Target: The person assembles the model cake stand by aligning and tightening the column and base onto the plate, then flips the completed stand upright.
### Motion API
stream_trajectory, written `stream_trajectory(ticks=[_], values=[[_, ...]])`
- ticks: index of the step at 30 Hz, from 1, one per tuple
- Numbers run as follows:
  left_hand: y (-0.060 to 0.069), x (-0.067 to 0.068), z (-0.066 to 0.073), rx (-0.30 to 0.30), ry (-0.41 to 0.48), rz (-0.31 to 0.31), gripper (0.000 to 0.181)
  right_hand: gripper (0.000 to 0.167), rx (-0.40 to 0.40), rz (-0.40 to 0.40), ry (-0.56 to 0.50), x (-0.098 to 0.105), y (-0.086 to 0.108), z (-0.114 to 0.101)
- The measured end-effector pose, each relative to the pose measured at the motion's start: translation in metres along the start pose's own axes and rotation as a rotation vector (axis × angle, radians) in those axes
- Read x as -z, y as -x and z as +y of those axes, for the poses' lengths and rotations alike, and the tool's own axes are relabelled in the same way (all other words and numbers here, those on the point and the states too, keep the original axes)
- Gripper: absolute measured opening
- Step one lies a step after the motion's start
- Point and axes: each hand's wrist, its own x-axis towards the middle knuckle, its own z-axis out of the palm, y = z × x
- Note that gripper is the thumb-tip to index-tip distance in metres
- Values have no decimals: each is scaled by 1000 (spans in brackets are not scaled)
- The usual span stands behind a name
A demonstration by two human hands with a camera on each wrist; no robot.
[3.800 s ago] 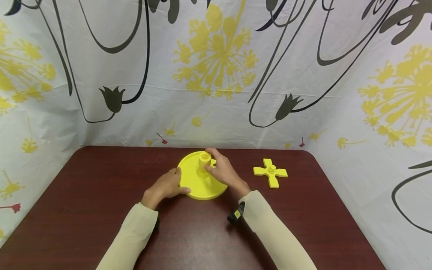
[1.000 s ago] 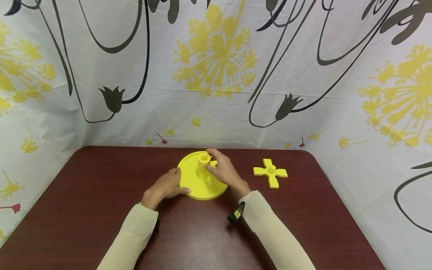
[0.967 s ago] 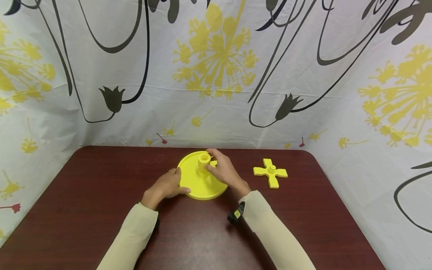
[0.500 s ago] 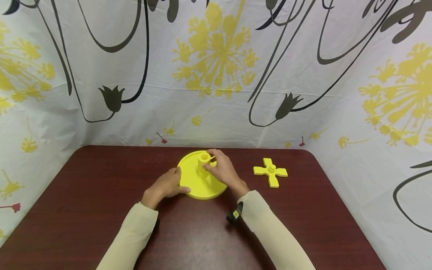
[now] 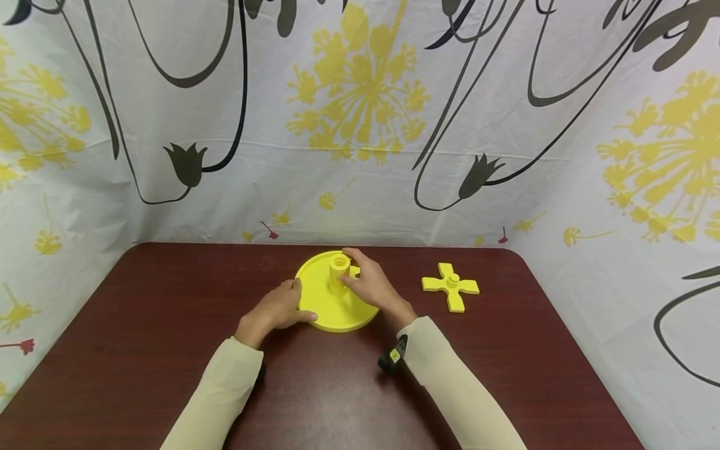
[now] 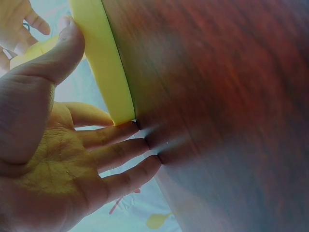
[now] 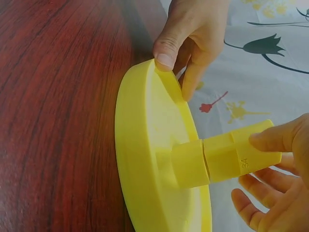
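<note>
A round yellow tray (image 5: 336,315) with a raised rim lies flat on the table. From its middle rises a yellow post; its upper cylinder (image 7: 246,150), marked 34, sits on a lower stub (image 7: 189,163) with a thin seam between them. The left hand (image 5: 277,307) holds the tray's left rim, thumb on the near edge; in the left wrist view its fingertips touch the table. Thumb and fingers of the right hand (image 5: 372,281) pinch the upper cylinder, the other fingers spread beside it. A small yellow tab (image 5: 355,271) shows between post and hand, partly hidden.
A yellow four-armed cross (image 5: 452,287) with a threaded stub facing up lies on the table right of the tray. The dark red table (image 5: 332,400) ends behind the tray at a patterned cloth (image 5: 236,212).
Both hands stay at the same places on the tray and post. The right hand's fingers and thumb shift slightly around the cylinder, and the tab beside it looks slightly different.
</note>
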Motion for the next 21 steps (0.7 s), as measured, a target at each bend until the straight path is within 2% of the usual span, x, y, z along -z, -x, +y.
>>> stream_trajectory(ticks=[8, 13, 21], values=[[-1, -1, -1, 3, 0, -4, 98, 55, 27, 35, 6, -3, -2, 4], [-1, 0, -1, 6, 2, -2, 98, 52, 14, 67, 12, -5, -2, 5], [-1, 0, 0, -3, -8, 0, 97, 52, -5, 110, 81, -10, -2, 4]])
